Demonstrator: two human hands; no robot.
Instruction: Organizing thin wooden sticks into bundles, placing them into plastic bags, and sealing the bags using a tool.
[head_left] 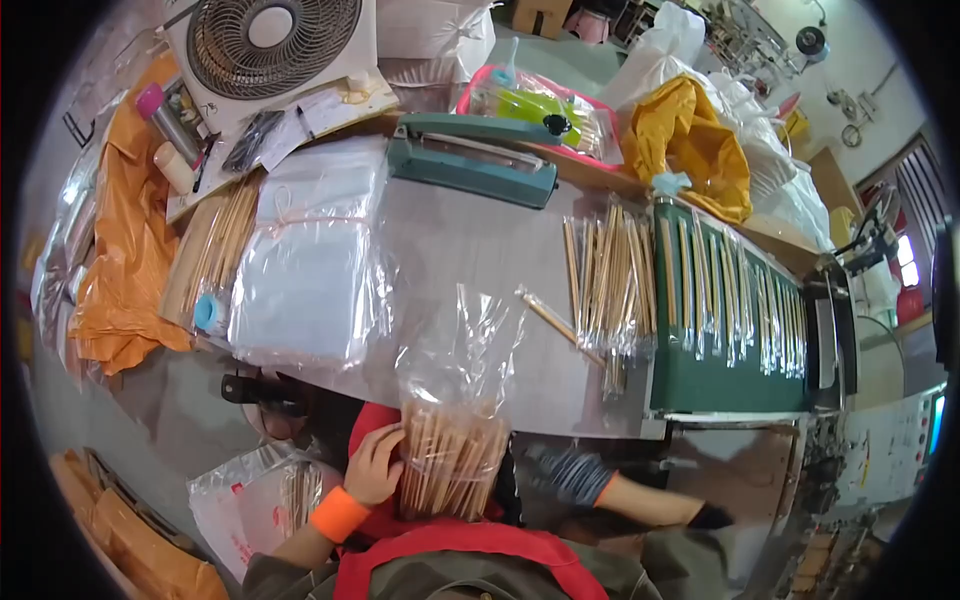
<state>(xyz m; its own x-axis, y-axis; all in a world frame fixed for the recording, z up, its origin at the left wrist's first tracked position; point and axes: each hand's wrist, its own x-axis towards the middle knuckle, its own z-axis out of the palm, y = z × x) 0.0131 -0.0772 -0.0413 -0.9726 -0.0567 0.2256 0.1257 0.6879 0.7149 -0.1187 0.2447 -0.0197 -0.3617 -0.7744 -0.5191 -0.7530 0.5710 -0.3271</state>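
In my lap, at the table's front edge, stands a clear plastic bag [455, 455] packed with thin wooden sticks that look like chopsticks. Its loose top lies up over the table. My bare left hand [377, 465], below an orange wristband, is closed on the bag's left side. Off to the right of the bag is my right hand [572, 476] in a grey-blue knitted glove with an orange cuff. Motion smears its fingers, and no held thing can be made out. One wrapped stick pack [560, 325] lies slanted on the table beside a pile of wrapped sticks [612, 275].
A green conveyor belt [725, 385] at the right carries rows of wrapped sticks. At the table's back sits a teal bag sealer [470, 170]. Stacked clear bags [305, 270] lie left, below a fan [270, 35]. Another bag of sticks [265, 510] is low at the left.
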